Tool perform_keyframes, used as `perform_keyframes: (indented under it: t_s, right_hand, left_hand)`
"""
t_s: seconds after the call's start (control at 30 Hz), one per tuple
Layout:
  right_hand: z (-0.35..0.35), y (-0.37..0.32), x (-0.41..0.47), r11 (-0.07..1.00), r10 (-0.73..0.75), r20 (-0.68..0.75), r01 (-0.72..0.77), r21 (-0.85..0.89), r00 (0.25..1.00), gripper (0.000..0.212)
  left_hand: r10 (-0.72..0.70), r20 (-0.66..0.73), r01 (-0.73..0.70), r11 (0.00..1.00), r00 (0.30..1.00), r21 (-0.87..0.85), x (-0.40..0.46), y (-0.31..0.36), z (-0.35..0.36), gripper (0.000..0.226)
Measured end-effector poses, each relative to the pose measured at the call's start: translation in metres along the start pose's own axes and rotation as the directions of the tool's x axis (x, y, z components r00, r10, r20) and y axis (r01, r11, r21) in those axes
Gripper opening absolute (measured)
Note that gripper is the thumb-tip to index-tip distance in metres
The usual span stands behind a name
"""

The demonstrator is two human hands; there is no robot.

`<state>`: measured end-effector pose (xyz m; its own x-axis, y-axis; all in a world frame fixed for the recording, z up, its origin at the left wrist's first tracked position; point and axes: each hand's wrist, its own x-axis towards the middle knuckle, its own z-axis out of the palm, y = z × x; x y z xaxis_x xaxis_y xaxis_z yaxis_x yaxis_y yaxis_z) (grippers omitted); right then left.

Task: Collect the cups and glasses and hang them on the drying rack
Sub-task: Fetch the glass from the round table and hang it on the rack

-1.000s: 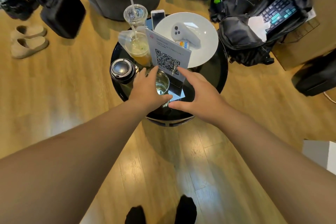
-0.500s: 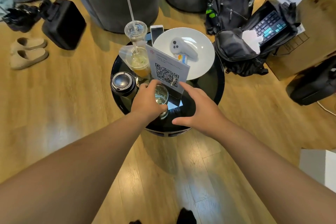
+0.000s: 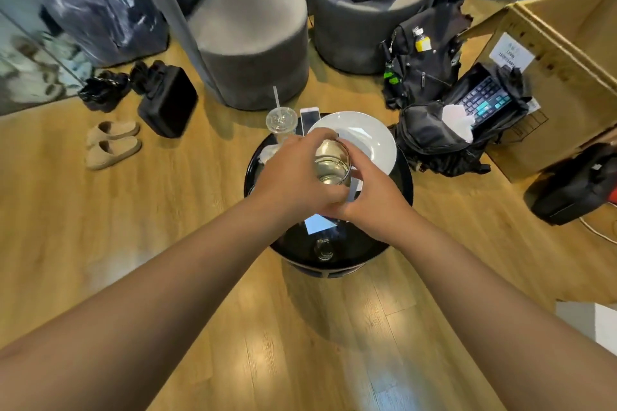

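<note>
A clear drinking glass [image 3: 332, 162] with a little liquid in it is raised above the round black table [image 3: 399, 187]. My left hand [image 3: 293, 173] grips it from the left, fingers over the rim. My right hand [image 3: 374, 200] curls against its right side and bottom, touching my left hand. An empty plastic cup with a straw [image 3: 281, 120] stands at the table's far edge. My hands hide the other cups on the table. No drying rack is in view.
A white plate [image 3: 370, 140] and a phone [image 3: 310, 117] lie on the table's far side. Two grey stools [image 3: 250, 43], black backpacks [image 3: 424, 63], a cardboard box [image 3: 547, 83], slippers [image 3: 112, 143] and a black case [image 3: 168, 107] stand on the wooden floor around it.
My left hand has lifted the glass off the table towards the plate. My right hand left the tabletop and closed against the glass. The camera tilted up, showing more of the room.
</note>
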<state>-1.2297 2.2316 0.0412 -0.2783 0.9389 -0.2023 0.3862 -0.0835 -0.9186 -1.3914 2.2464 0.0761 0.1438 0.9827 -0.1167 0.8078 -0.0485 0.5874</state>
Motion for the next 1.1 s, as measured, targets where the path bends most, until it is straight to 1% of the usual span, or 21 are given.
perform_keyframes:
  t_s: [0.07, 0.1, 0.2, 0.27, 0.37, 0.43, 0.5, 0.57, 0.67, 0.77, 0.87, 0.97, 1.03, 1.1]
  right_hand:
    - [-0.009, -0.035, -0.001, 0.998, -0.05, -0.028, 0.051, 0.022, 0.998, 0.083]
    - [-0.012, -0.052, -0.004, 0.997, -0.073, -0.041, 0.074, 0.032, 0.997, 0.082]
    - [-0.023, -0.104, -0.017, 0.989, -0.133, -0.059, 0.136, 0.053, 0.989, 0.088]
    - [-0.032, -0.142, -0.031, 0.979, -0.185, -0.072, 0.19, 0.069, 0.98, 0.089]
    - [-0.044, -0.206, -0.055, 0.961, -0.261, -0.071, 0.266, 0.073, 0.963, 0.089]
    - [-0.05, -0.249, -0.07, 0.949, -0.302, -0.045, 0.305, 0.086, 0.952, 0.086]
    - [-0.053, -0.289, -0.083, 0.935, -0.347, 0.002, 0.346, 0.078, 0.938, 0.086]
    - [-0.051, -0.33, -0.099, 0.92, -0.389, 0.05, 0.385, 0.074, 0.92, 0.087]
    - [-0.039, -0.386, -0.12, 0.895, -0.444, 0.111, 0.434, 0.102, 0.889, 0.088]
    - [-0.015, -0.432, -0.142, 0.869, -0.492, 0.144, 0.475, 0.141, 0.858, 0.085]
    - [0.019, -0.474, -0.164, 0.847, -0.532, 0.213, 0.506, 0.167, 0.82, 0.083]
    - [0.06, -0.518, -0.189, 0.82, -0.572, 0.288, 0.535, 0.202, 0.768, 0.086]
    - [0.088, -0.549, -0.212, 0.794, -0.608, 0.332, 0.564, 0.228, 0.721, 0.082]
    - [0.126, -0.576, -0.24, 0.763, -0.644, 0.386, 0.592, 0.26, 0.66, 0.079]
  left_hand:
    - [0.022, -0.028, -0.022, 0.999, 0.999, 0.023, -0.004, 0.022, -0.034, 0.086]
    - [0.027, -0.033, -0.026, 0.999, 0.999, 0.042, -0.007, 0.034, -0.052, 0.085]
    - [0.051, -0.039, -0.047, 0.994, 0.998, 0.094, -0.022, 0.069, -0.108, 0.087]
    - [0.066, -0.033, -0.063, 0.994, 0.997, 0.087, -0.038, 0.095, -0.148, 0.089]
    - [0.081, -0.041, -0.08, 0.996, 0.996, 0.034, -0.072, 0.133, -0.212, 0.093]
    - [0.099, -0.059, -0.099, 0.995, 0.993, -0.009, -0.098, 0.155, -0.257, 0.094]
    - [0.083, -0.114, -0.093, 0.991, 0.99, -0.092, -0.129, 0.171, -0.296, 0.09]
    - [0.015, -0.211, -0.049, 0.987, 0.977, -0.154, -0.162, 0.179, -0.331, 0.08]
    - [-0.101, -0.381, 0.027, 0.98, 0.919, -0.197, -0.21, 0.177, -0.372, 0.054]
    - [-0.203, -0.492, 0.092, 0.966, 0.846, -0.241, -0.259, 0.168, -0.401, 0.04]
    - [-0.29, -0.562, 0.142, 0.946, 0.775, -0.292, -0.312, 0.156, -0.426, 0.038]
    - [-0.383, -0.607, 0.211, 0.917, 0.696, -0.338, -0.376, 0.143, -0.452, 0.044]
    - [-0.447, -0.639, 0.262, 0.893, 0.626, -0.367, -0.426, 0.134, -0.469, 0.05]
    - [-0.5, -0.682, 0.304, 0.866, 0.533, -0.397, -0.486, 0.125, -0.487, 0.051]
